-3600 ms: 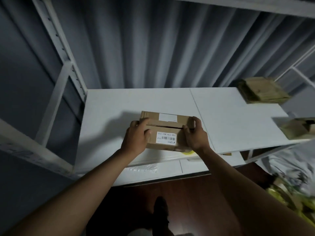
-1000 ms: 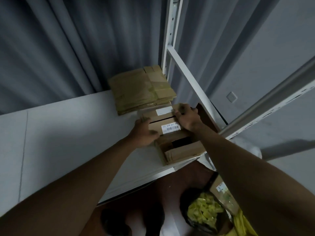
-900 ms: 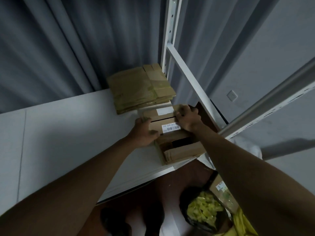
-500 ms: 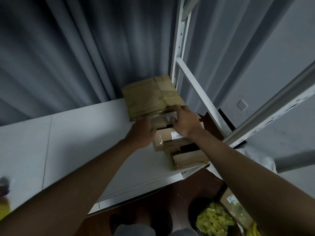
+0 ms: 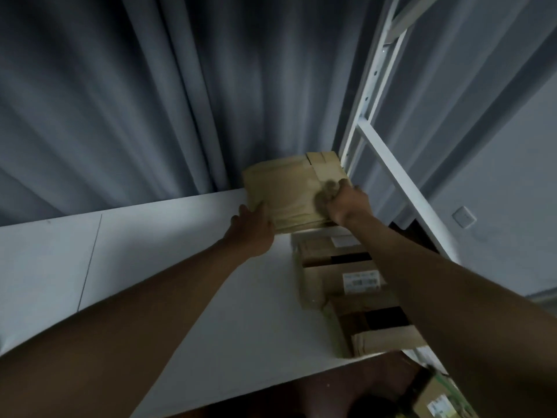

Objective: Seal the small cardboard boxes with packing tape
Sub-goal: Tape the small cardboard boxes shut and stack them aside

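Both hands — left hand (image 5: 251, 232), right hand (image 5: 346, 203) — grip the flattened cardboard stack (image 5: 286, 191), the right fingers (image 5: 328, 188) motion-blurred.

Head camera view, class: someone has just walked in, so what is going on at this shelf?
A person is reaching with both hands to a stack of flattened cardboard at the back of a white shelf. The left hand is at its near-left corner; the right hand grips its right edge. Just in front, small cardboard boxes sit in a row along the shelf's right side, two with white labels. No tape is in view.
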